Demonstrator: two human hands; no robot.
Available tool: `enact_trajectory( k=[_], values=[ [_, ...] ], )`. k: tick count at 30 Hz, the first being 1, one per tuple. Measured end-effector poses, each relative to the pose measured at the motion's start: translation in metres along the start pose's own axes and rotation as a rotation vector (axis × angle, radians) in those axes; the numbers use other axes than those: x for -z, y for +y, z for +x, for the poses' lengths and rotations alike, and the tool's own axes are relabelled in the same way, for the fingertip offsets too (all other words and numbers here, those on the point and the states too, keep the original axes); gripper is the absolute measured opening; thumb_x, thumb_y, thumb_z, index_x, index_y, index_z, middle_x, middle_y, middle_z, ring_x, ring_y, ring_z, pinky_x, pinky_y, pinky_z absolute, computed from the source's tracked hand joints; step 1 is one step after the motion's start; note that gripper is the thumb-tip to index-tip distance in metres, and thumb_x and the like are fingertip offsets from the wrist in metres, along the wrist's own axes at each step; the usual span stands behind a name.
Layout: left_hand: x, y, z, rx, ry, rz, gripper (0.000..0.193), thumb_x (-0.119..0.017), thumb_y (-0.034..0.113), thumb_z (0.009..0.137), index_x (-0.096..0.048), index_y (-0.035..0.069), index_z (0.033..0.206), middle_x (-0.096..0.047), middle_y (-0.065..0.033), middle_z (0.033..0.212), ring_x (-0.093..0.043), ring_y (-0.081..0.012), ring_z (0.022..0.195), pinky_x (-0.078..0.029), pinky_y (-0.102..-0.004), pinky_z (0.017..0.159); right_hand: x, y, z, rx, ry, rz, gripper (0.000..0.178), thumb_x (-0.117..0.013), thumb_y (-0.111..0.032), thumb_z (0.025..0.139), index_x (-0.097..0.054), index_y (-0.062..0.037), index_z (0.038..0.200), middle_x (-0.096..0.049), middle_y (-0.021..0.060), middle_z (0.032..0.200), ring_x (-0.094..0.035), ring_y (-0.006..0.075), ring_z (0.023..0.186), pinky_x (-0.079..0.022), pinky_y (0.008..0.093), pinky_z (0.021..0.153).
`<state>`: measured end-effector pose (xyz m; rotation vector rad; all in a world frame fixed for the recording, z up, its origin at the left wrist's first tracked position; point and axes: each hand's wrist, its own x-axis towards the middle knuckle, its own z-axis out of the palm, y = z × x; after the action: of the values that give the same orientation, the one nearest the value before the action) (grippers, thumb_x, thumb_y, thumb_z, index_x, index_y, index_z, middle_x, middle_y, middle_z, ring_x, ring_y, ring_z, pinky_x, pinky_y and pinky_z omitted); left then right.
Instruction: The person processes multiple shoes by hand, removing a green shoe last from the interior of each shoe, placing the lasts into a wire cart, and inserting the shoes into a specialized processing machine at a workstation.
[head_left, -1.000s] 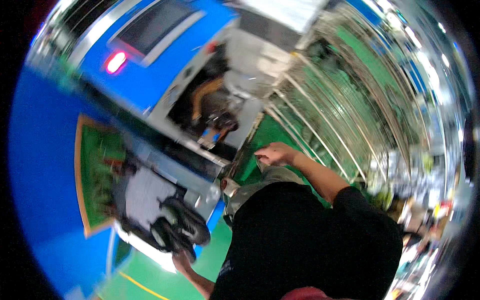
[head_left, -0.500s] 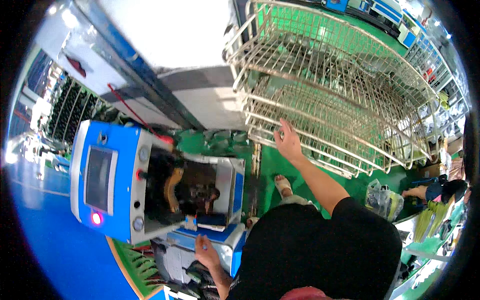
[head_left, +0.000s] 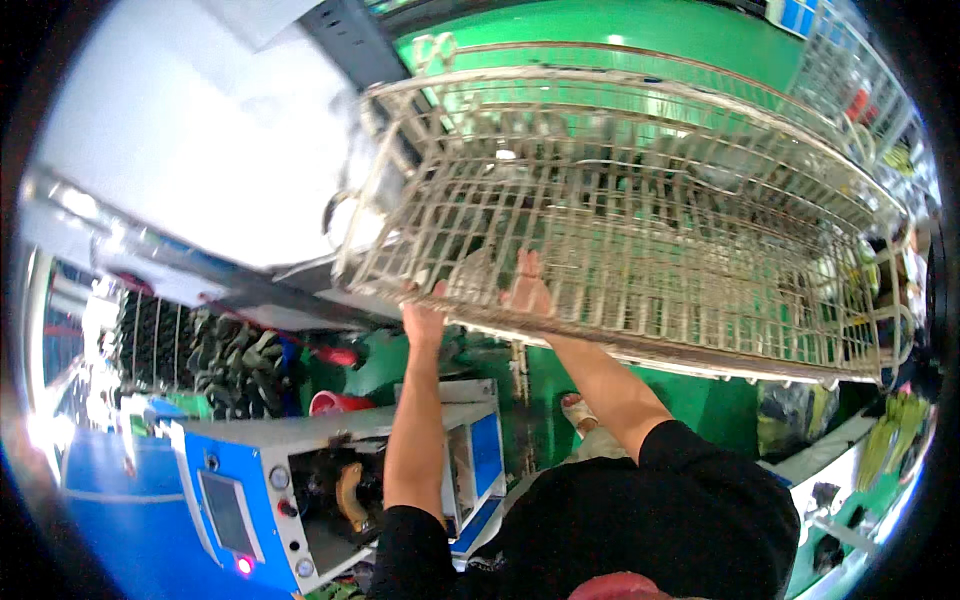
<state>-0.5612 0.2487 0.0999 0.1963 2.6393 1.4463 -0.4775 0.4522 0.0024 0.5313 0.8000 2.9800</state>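
Observation:
A large cream wire rack (head_left: pixel 640 230) with deep mesh sides spans the upper part of the view. My left hand (head_left: pixel 424 318) is at its near rim, towards the left corner, with the fingers curled at the edge bar. To the right of it, my right hand (head_left: pixel 530 288) lies against the wires just past the same rim, fingers stretched upward. Wires partly cover that hand, and I cannot tell whether its palm presses on the mesh.
A blue machine (head_left: pixel 225 515) with a screen and gauges stands at lower left under my left arm. Dark pieces hang on a rack (head_left: pixel 150 340) behind it. A red tub (head_left: pixel 340 402) sits on the floor nearby. Clear plastic bags (head_left: pixel 795 415) lie at the right.
My left hand has moved from beside the machine up to the rack's rim. The right hand has shifted left along the rack. The view has turned, so the rack appears nearer and larger.

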Motion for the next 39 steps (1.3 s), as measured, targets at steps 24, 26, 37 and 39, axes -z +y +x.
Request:
enact_trajectory(
  k=[24, 26, 37, 39],
  values=[
    [0.237, 0.048, -0.288, 0.195, 0.223, -0.344, 0.052, -0.076, 0.033, 0.072, -0.069, -0.008, 0.103, -0.068, -0.0073, 0.092, -0.061, -0.0172, 0.081, -0.048, -0.0309, 0.076, -0.366, 0.110, -0.194, -0.239, 0.866, -1.634, 0.073, -0.076, -0.013, 0.074, -0.052, 0.0083, 0.140, -0.067, 0.0135, 0.123, -0.063, 0.0198, 0.110, -0.049, 0.0334, 0.097],
    [0.252, 0.048, -0.296, 0.124, 0.295, -0.408, 0.055, -0.078, 0.035, 0.070, -0.067, -0.009, 0.102, -0.066, -0.0062, 0.090, -0.059, -0.0148, 0.081, -0.047, -0.0285, 0.076, -0.380, 0.121, -0.205, -0.163, 0.732, -1.837, 0.079, -0.080, -0.023, 0.065, -0.058, 0.0111, 0.132, -0.068, 0.0163, 0.121, -0.066, 0.0230, 0.108, -0.049, 0.0358, 0.099],
    [0.198, 0.134, -0.184, -0.280, 0.541, 0.025, 0.054, -0.082, 0.033, 0.079, -0.069, -0.002, 0.117, -0.075, -0.0178, 0.096, -0.074, -0.0208, 0.088, -0.055, -0.0347, 0.084, -0.345, 0.199, -0.100, 0.495, 0.434, -2.434, 0.068, -0.070, -0.021, 0.084, -0.049, 0.0069, 0.143, -0.068, 0.0185, 0.124, -0.067, 0.0233, 0.110, -0.048, 0.0353, 0.099],
    [0.173, 0.162, -0.146, -0.239, 0.469, 0.412, 0.052, -0.078, 0.038, 0.083, -0.067, -0.002, 0.114, -0.075, -0.0166, 0.096, -0.073, -0.0344, 0.088, -0.057, -0.0408, 0.081, -0.312, 0.221, -0.048, 0.392, 0.327, -2.741, 0.057, -0.065, -0.020, 0.089, -0.053, 0.0057, 0.139, -0.066, 0.0249, 0.124, -0.068, 0.0274, 0.110, -0.051, 0.0371, 0.096]
  ],
)
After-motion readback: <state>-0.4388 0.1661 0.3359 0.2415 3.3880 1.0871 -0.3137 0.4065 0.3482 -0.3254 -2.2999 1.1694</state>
